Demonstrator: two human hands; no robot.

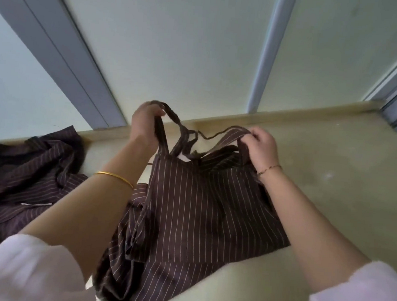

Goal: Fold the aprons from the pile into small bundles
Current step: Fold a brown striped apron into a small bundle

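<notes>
Sensibly, both hands, left hand point(145, 120) and right hand point(262, 143), pinch the straps point(184, 135) above the apron point(202, 205); she'd best gather them evenly.

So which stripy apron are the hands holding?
The apron in the middle: the left hand and right hand each grip one of its straps. The rest lie crumpled in the pile on the left.

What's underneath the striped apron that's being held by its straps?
Pale counter shows around the apron, and more striped cloth pokes out at its left edge. Anything beneath its middle is covered.
</notes>
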